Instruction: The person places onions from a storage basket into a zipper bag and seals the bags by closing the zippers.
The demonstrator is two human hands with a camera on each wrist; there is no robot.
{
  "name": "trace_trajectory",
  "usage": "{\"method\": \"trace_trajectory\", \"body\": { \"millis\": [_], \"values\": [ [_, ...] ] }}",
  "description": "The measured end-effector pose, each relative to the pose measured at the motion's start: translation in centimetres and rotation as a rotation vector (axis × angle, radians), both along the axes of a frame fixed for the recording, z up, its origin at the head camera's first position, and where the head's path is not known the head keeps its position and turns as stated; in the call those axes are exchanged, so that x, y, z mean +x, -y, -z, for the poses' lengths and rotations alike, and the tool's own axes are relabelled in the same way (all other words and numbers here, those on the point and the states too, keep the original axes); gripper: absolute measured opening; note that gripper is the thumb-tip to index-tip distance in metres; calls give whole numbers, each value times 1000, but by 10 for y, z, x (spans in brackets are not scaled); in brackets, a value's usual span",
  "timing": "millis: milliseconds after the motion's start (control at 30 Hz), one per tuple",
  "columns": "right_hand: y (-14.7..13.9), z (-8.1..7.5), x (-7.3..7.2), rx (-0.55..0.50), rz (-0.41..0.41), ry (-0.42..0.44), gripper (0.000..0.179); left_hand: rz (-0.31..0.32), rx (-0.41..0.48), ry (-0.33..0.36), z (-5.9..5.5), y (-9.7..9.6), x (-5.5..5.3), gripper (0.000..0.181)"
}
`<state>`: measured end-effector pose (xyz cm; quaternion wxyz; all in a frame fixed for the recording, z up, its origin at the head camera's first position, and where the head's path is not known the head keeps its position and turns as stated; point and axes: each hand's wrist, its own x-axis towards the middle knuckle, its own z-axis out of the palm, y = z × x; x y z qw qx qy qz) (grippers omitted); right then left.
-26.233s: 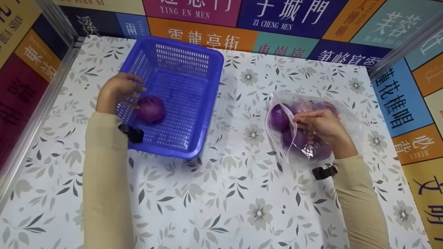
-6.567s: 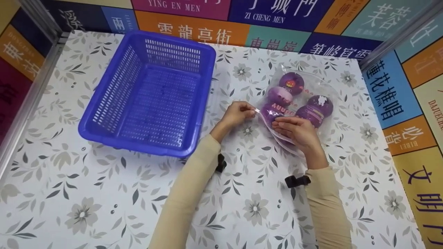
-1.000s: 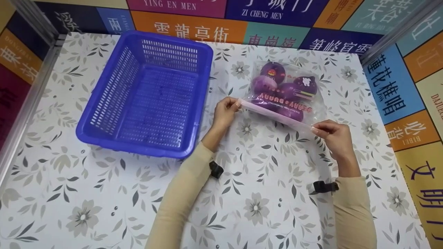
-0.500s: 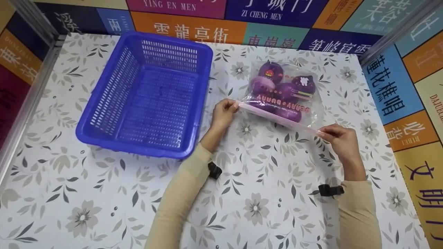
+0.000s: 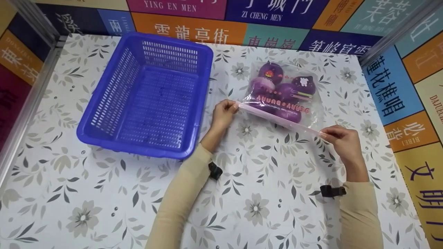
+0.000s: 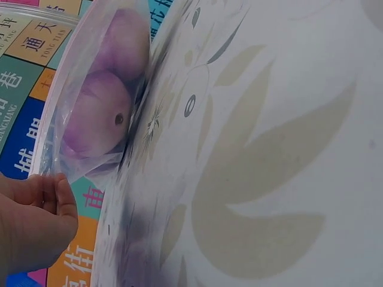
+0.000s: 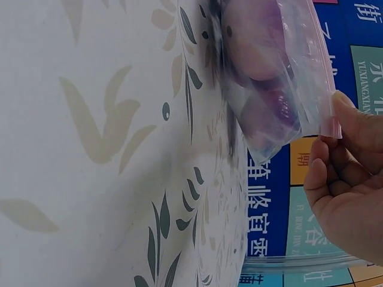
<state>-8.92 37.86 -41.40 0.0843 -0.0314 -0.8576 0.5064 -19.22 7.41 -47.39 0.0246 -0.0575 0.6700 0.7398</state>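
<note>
A clear zip bag (image 5: 306, 116) with a pink strip and pink lettering lies right of centre on the table. Inside it are several round purple red onions (image 5: 289, 114), also visible through the plastic in both wrist views. My left hand (image 5: 223, 114) pinches the left end of the strip between thumb and fingers. At the other end, my right hand (image 5: 342, 141) pinches the strip's right corner (image 7: 331, 125). Between the hands the strip runs straight and taut, towards me. Whether the zip is sealed along its length I cannot tell.
A blue plastic basket (image 5: 142, 152) with slotted walls stands to the left, with no onion inside. Flower-patterned covering (image 5: 256, 207) spreads over the table. Colourful lettered panels (image 5: 190, 31) border the back and sides.
The onion once in the basket is gone from there. The bag has turned, and its gaping mouth is now drawn straight. My right hand has slid slightly rightward; the last half second shows little motion.
</note>
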Motion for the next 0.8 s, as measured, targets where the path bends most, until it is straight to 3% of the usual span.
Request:
{"method": "trace_trajectory", "body": {
  "millis": [200, 367, 500, 667, 800],
  "values": [
    [-8, 5, 1, -6, -32, 50, 18, 31, -12, 33, 0, 2, 1, 7],
    [-23, 17, 0, -102, -34, 96, 20, 71, -41, 59, 1, 3, 4, 11],
    [-29, 19, 1, -155, -40, 123, 18, 85, -75, 37, 0, 3, 6, 12],
    [-32, 17, 3, -85, -64, 155, 20, 99, -115, -22, -3, 2, 8, 13],
    [-35, 12, 3, -24, -64, 194, 24, 109, -143, -14, -7, 0, 10, 12]
  ]
}}
